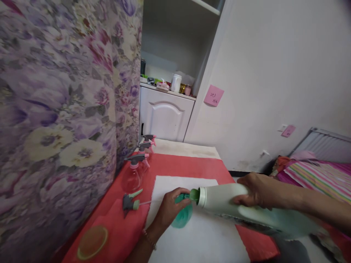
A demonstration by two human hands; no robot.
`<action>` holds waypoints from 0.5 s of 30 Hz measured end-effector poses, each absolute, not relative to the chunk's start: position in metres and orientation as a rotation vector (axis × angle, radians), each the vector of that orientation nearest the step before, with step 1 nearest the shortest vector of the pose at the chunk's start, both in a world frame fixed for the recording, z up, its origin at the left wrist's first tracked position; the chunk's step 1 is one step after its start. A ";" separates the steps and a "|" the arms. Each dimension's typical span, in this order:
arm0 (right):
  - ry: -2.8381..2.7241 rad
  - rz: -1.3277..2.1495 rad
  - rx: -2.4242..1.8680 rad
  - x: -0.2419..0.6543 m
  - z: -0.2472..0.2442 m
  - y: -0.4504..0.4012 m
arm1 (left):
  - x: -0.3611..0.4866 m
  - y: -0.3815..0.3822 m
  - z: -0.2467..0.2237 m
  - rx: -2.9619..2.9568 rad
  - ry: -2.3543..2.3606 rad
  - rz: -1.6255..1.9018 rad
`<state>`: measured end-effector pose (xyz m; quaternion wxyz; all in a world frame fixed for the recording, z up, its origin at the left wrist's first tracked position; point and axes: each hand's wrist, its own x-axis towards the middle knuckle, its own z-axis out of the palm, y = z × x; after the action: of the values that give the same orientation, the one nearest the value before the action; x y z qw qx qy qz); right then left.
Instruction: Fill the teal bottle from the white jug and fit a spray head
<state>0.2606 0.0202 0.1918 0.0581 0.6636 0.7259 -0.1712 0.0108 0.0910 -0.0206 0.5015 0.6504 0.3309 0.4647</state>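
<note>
My left hand (171,208) is wrapped round the neck of a small teal spray bottle body (182,216) on the white sheet (208,233). By its handle, my right hand (251,191) grips a large pale green jug (222,199), tipped nearly level. The jug's green spout (194,194) meets the small bottle's mouth; whether liquid is flowing I cannot make out. Left of my left hand lies a grey and green spray trigger head (130,204) with its thin tube. A round green-rimmed lid (93,241) rests near the table's front left.
Several clear spray bottles (134,175) with grey and pink triggers line the left of the red-covered table (186,166). A floral curtain (68,109) hangs close on the left. Behind stands a white cabinet (166,115); a bed (315,175) is at right.
</note>
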 end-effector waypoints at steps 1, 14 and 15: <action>2.194 -0.526 2.014 0.261 0.191 0.020 | 0.011 0.091 -0.021 1.572 0.798 1.125; 2.165 -1.136 2.167 0.288 0.130 0.010 | 0.009 0.094 -0.025 1.558 0.790 1.119; 2.161 -1.179 2.190 0.288 0.126 0.009 | 0.009 0.095 -0.026 1.555 0.788 1.113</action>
<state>0.2880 0.0094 0.1256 -0.0765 0.6628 0.6539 -0.3567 0.0089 0.0947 -0.0263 0.5113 0.6461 0.3274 0.4626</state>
